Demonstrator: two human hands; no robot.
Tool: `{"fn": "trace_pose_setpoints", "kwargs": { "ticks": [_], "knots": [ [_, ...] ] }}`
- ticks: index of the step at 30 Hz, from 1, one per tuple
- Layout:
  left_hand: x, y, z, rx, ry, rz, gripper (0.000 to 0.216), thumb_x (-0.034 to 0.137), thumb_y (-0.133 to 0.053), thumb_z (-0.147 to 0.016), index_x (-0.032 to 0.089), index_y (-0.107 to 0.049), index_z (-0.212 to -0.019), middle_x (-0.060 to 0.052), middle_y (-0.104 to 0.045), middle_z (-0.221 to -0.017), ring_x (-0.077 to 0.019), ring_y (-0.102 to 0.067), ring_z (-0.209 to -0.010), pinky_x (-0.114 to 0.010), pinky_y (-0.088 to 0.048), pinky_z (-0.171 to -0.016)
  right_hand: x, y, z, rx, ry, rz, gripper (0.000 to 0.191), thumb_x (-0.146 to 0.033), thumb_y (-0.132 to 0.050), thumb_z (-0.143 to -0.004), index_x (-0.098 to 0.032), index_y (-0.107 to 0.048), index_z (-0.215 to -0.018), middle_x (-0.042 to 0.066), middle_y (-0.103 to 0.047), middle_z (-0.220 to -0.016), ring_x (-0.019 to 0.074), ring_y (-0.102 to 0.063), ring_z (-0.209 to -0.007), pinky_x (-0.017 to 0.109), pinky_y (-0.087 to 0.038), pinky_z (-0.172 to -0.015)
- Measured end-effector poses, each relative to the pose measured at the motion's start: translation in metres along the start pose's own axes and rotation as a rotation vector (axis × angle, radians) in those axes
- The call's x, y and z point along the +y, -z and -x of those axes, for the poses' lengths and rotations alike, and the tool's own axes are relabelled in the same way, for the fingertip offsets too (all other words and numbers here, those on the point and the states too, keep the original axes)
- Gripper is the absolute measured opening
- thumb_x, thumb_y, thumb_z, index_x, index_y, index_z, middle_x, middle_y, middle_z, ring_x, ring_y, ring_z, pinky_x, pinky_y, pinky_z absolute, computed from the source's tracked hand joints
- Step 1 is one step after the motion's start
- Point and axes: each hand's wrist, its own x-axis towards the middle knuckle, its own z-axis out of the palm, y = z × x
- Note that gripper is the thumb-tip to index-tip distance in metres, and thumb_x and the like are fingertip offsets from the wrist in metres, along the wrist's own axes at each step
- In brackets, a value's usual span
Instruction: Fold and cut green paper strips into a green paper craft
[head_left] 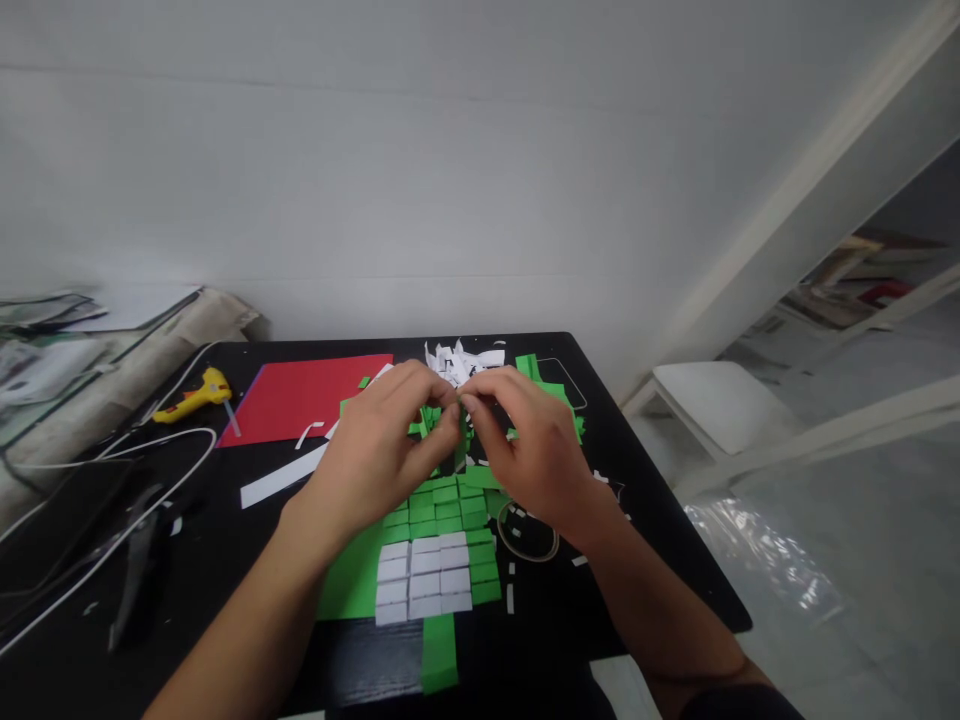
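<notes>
- My left grip (394,430) is pinched at the fingertips on a green paper strip (460,452), which they partly hide.
- My right grip (536,445) meets it, thumb and finger together on the same strip.
- The strip is mid-bench, beyond the rows of green folded pieces (424,510).
- White folded pieces (424,580) lie in rows at the near side.
- On the bench (225,560), far left, I have a red sheet (315,395), with a yellow glue gun (196,397) left of it.
- Crumpled white scraps (457,362) lie at the far edge.
</notes>
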Motion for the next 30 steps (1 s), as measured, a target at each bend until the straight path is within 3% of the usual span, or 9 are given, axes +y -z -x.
{"fn": "trace_pose_setpoints", "kwargs": {
  "ticks": [14,23,30],
  "knots": [
    [-0.002,-0.003,-0.002,-0.015,0.035,0.026,0.010,0.018,-0.060,-0.097,0.021,-0.059,-0.088,-0.001,-0.065,-0.085,-0.0143,-0.058,-0.075,-0.028,-0.045,-0.065,-0.001,-0.001,0.003,-0.020,0.015,0.051,0.016,-0.017,-0.045,-0.109,-0.020,-0.060,-0.104,0.008,-0.068,-0.101,0.0190,-0.065,-0.094,0.035,-0.055,-0.085],
    [0.000,0.000,-0.002,-0.034,0.056,0.080,0.009,0.015,-0.060,-0.094,0.021,-0.060,-0.088,0.000,-0.066,-0.084,-0.0136,-0.058,-0.074,-0.028,-0.046,-0.065,0.002,0.000,0.000,-0.024,-0.046,-0.017,0.011,-0.019,-0.050,-0.105,-0.021,-0.058,-0.098,0.004,-0.066,-0.095,0.0166,-0.063,-0.082,0.031,-0.053,-0.075],
    [-0.004,0.008,-0.003,0.020,0.148,0.144,0.009,0.016,-0.061,-0.090,0.023,-0.062,-0.084,0.001,-0.068,-0.081,-0.0144,-0.061,-0.073,-0.029,-0.048,-0.066,0.028,0.006,-0.003,0.155,-0.239,0.064,0.006,-0.019,-0.052,-0.096,-0.022,-0.057,-0.094,0.005,-0.064,-0.092,0.0181,-0.063,-0.078,0.032,-0.053,-0.067]
  ]
}}
